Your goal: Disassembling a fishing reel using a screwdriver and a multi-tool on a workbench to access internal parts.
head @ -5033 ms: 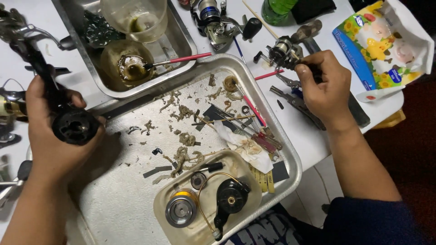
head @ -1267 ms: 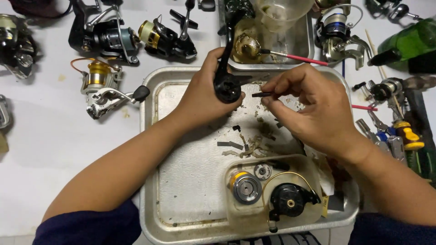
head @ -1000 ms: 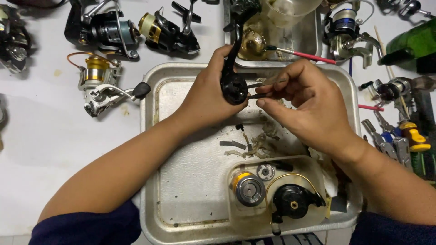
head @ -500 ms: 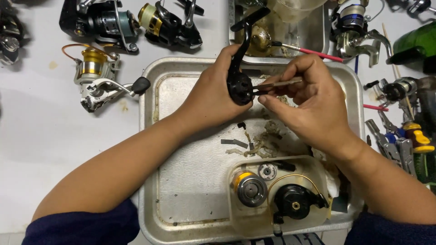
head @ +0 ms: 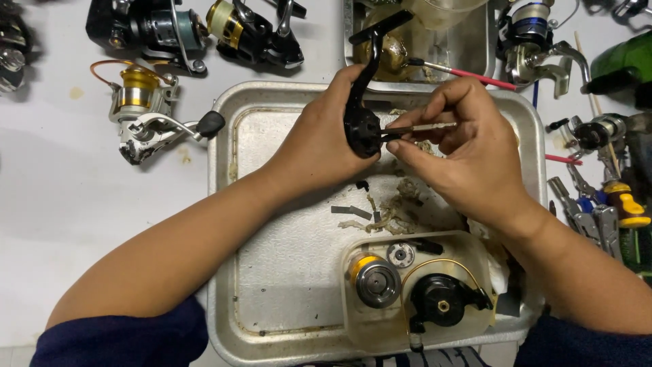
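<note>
Both hands, left (head: 319,139) and right (head: 468,153), meet with fingers curled closed.

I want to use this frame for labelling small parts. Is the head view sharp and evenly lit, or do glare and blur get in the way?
Head view: light is bright and even, shadows soft; the metal tray shows mild sheen, no harsh glare. The left hand, black reel body and right hand are sharp. Reels at the top edge are cropped, and the white table is nearly washed out.

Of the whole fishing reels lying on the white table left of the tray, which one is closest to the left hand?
The silver reel with the gold spool, just off the tray's left rim. The two dark reels lie farther up, near the top edge.
</note>
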